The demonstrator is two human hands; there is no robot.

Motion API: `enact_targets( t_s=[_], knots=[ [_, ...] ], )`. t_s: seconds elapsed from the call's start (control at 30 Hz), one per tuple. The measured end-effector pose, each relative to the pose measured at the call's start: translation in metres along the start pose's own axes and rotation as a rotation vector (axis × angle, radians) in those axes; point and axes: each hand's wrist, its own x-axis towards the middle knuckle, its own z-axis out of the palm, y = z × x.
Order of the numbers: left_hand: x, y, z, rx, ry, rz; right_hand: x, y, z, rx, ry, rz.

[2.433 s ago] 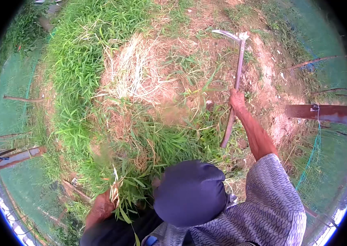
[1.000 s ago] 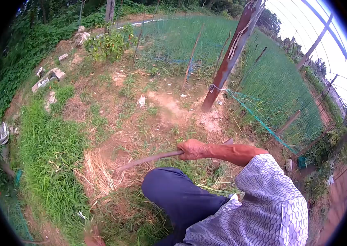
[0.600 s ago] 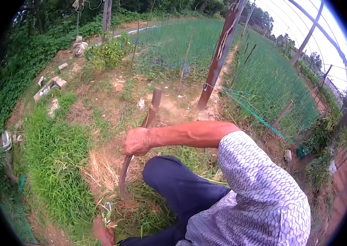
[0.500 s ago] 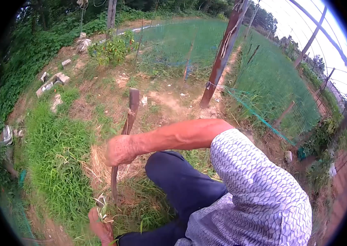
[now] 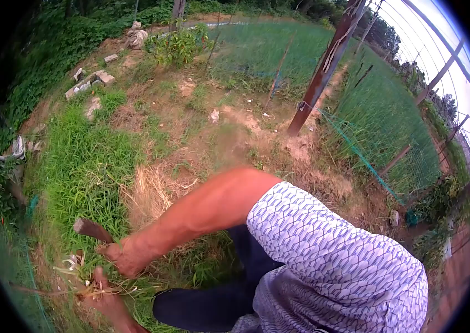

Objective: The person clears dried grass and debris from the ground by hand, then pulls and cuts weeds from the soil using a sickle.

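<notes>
My right hand (image 5: 125, 257) is closed around the wooden handle (image 5: 91, 228) of a tool, low on the left. The handle's blunt end sticks out past the fingers to the upper left; the working end is hidden. Just below it, my left hand (image 5: 104, 299) grips a bunch of pulled grass (image 5: 82, 287), with pale stalks and roots poking out to the left. The two hands are close together; I cannot tell whether the tool touches the bunch.
Thick green grass (image 5: 88, 166) grows beyond my hands, beside a patch of dry straw (image 5: 149, 191). A rusty post (image 5: 324, 72) stands ahead, tied with a green cord (image 5: 368, 165). Stone blocks (image 5: 93, 83) lie at upper left. Netting (image 5: 401, 139) runs along the right. My bent leg (image 5: 201, 308) is below.
My right hand has swung down and left with the tool, whose handle has tipped from upright to leaning left. My left hand, with the grass, has shifted slightly left. The view has turned a little.
</notes>
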Motion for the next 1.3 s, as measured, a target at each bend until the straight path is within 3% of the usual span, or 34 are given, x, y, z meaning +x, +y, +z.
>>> enact_targets(
  t_s=[0.1,0.17,0.2,0.23,0.27,0.3,0.37,0.4,0.47,0.53,0.57,0.6,0.63,0.7,0.73,0.83,0.9,0.97,1.03,1.1,1.17,1.23,1.27,1.3],
  knots=[
    [0.014,-0.002,-0.001,0.124,-0.205,-0.083,0.015,-0.017,0.011,0.256,-0.082,-0.173],
    [0.006,0.012,0.025,-0.177,-0.321,0.143,0.021,-0.025,0.021,0.244,-0.021,-0.141],
    [0.007,0.002,0.023,-0.175,-0.319,0.136,0.024,-0.029,0.026,0.233,0.035,-0.103],
    [0.012,-0.012,0.022,-0.169,-0.27,0.047,0.027,-0.033,0.029,0.222,0.091,-0.062],
    [0.017,-0.022,0.018,-0.163,-0.223,-0.04,0.03,-0.031,0.032,0.228,0.095,-0.163],
    [0.018,-0.026,0.012,-0.159,-0.225,-0.043,0.03,-0.03,0.022,0.231,0.098,-0.161],
    [0.021,-0.035,0.0,0.178,0.073,0.157,0.019,-0.027,-0.006,0.145,-0.027,-0.214],
    [0.025,-0.04,-0.026,0.266,0.121,0.101,0.009,-0.024,-0.008,0.146,-0.024,-0.22],
    [0.032,-0.046,-0.078,0.33,0.226,0.079,-0.019,-0.008,-0.007,0.284,0.396,-0.111],
    [0.031,-0.027,-0.118,0.336,0.331,0.118,-0.047,0.01,0.014,0.314,0.285,0.072],
    [0.027,-0.009,-0.135,0.362,0.374,0.115,-0.064,0.02,0.021,0.457,0.029,0.226],
    [0.015,0.022,-0.131,0.382,0.555,0.077,-0.078,0.029,0.028,0.57,-0.107,0.436],
    [0.005,0.042,-0.137,0.431,0.746,0.043,-0.106,0.034,0.033,0.863,-0.464,0.701],
    [-0.009,0.033,-0.192,0.742,0.813,0.34,-0.161,0.019,0.089,1.266,-0.495,1.053],
    [-0.02,0.026,-0.226,0.716,0.84,0.285,-0.187,0.004,0.104,1.363,-0.643,1.191],
    [-0.036,0.035,-0.209,0.792,1.113,-0.054,-0.249,-0.088,0.157,1.884,-0.532,1.371],
    [-0.048,-0.006,-0.245,0.582,0.895,0.204,-0.234,-0.126,0.142,2.171,-0.657,1.522],
    [-0.067,-0.046,-0.248,0.299,0.954,0.068,-0.223,-0.15,0.125,2.314,-0.719,1.601],
    [-0.088,-0.093,-0.254,0.319,1.01,0.026,-0.207,-0.147,0.104,2.414,-0.705,1.61],
    [-0.11,-0.137,-0.249,0.281,1.054,-0.227,-0.19,-0.13,0.081,2.502,-0.661,1.572],
    [-0.14,-0.201,-0.247,0.342,1.112,-0.268,-0.171,-0.104,0.06,2.577,-0.602,1.509],
    [-0.156,-0.226,-0.25,-0.023,1.134,-0.145,-0.153,-0.079,0.048,2.624,-0.538,1.428],
    [-0.161,-0.248,-0.261,-0.064,0.934,0.077,-0.146,-0.068,0.047,2.632,-0.513,1.388],
    [-0.155,-0.231,-0.242,0.25,1.016,-0.144,-0.139,-0.06,0.051,2.629,-0.494,1.351]
  ],
)
